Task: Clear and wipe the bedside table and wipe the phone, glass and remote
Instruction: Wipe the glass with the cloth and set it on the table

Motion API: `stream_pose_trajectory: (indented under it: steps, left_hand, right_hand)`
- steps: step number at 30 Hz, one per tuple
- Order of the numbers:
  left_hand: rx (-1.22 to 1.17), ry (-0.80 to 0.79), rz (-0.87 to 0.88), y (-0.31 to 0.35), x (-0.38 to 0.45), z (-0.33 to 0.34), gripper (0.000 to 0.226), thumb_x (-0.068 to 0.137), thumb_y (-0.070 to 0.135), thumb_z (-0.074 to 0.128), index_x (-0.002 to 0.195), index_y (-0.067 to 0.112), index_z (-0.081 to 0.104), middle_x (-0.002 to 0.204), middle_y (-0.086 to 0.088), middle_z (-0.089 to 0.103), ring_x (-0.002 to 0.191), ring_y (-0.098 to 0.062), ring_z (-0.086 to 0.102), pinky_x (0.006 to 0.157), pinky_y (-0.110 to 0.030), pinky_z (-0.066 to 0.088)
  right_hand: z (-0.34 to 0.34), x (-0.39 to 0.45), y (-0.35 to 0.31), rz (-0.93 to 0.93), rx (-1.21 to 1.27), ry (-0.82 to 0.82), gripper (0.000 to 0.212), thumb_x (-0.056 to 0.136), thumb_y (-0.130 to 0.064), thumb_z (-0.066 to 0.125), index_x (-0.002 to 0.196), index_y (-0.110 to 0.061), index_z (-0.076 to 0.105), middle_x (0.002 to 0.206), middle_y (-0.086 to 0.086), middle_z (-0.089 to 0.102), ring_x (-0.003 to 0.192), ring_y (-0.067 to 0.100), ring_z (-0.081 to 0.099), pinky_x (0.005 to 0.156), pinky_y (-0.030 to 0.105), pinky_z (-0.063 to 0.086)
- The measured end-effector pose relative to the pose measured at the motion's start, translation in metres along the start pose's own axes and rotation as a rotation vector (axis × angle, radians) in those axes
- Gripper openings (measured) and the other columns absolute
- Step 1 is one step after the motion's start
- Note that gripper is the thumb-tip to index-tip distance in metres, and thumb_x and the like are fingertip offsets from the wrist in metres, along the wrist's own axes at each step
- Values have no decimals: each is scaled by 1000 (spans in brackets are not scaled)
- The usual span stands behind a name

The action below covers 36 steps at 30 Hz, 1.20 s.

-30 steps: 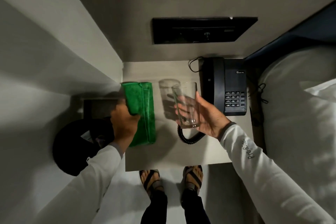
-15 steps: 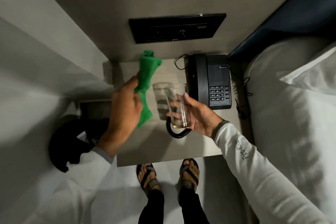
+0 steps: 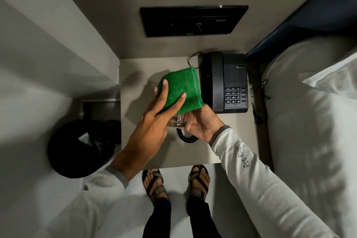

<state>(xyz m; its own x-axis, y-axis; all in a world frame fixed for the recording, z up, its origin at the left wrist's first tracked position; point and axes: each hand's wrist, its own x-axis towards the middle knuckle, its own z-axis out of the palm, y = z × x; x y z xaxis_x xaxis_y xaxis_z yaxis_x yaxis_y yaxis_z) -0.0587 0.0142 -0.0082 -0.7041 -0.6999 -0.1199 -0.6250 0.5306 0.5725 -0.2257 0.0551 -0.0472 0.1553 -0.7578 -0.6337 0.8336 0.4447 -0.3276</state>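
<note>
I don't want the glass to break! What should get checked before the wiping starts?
1. Right hand grips the glass near its base: ok.
2. Left hand presses the green cloth over the glass: ok.
3. Cloth covers the rim: cannot tell, rim hidden.
4. Glass held above the bedside table, not resting on it: ok.
5. Phone stands clear of the cloth: not ok, very close.
</note>
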Motion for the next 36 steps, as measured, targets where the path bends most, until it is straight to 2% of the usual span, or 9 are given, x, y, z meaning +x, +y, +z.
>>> stream_pose_trajectory:
  steps: [3,9,12,14,18,23,28,33,36]
  left_hand:
    - [-15,-7,48,-4,-18,-2,97,75,-30,50,152,28,41,169,-12,11,154,-37,18,116,-52,28]
    - [-225,-218,154,-36,-46,-37,77,77,-25,51,138,21,58,165,-1,29,152,-13,29,123,-27,27]
    - [-267,-63,115,-42,-28,-71,58,82,-25,46,121,10,71,153,-11,49,128,3,54,104,-11,46]
    - [-235,123,109,-41,-7,-89,52,83,-26,44,115,2,73,147,-18,53,111,16,59,97,3,38]
    - [-207,308,16,-46,42,-98,56,80,-14,39,121,6,72,151,-13,51,135,-15,54,116,-25,39]
    - [-153,83,51,-21,62,-51,70,75,-22,47,137,7,61,160,-21,34,148,-27,33,124,-23,21]
    - [33,16,127,-16,41,-16,77,79,-18,46,148,16,50,165,-14,26,151,-43,26,101,-60,52]
    - [72,48,156,-27,22,-17,81,76,-25,53,147,15,51,164,-14,28,151,-41,27,107,-56,47]
    - [49,38,189,-30,15,-26,74,76,-23,52,141,13,58,161,-14,34,150,-41,30,112,-52,41]
  right_hand:
    - [3,12,-4,0,-8,65,40,103,-28,39,107,-8,74,102,13,76,91,25,75,75,36,64]
    - [1,27,-32,-105,-43,117,68,79,-34,72,138,-5,53,116,16,70,94,25,75,77,41,64]
    - [-7,26,-33,-52,-18,37,75,62,-36,92,125,-8,62,115,12,72,98,26,74,82,48,63]
    - [-10,24,-29,-13,-16,-10,84,64,-37,93,134,-7,59,132,15,61,118,32,62,98,53,55]
    - [-9,21,-20,16,-31,-62,87,57,-29,97,135,-14,62,132,18,64,120,32,64,102,49,52]
    - [7,27,-10,44,-41,-64,61,66,-42,89,119,-14,74,124,13,71,115,29,68,105,47,47]
    - [8,26,-7,-21,157,-20,51,97,-45,40,127,-13,67,124,11,71,111,26,69,96,45,57]
    - [9,22,-9,-22,124,-24,42,94,-28,48,124,-3,61,110,16,75,94,27,75,77,39,63]
    - [8,27,-4,-55,69,-22,48,80,-22,75,121,2,63,111,19,73,97,28,74,78,39,63]
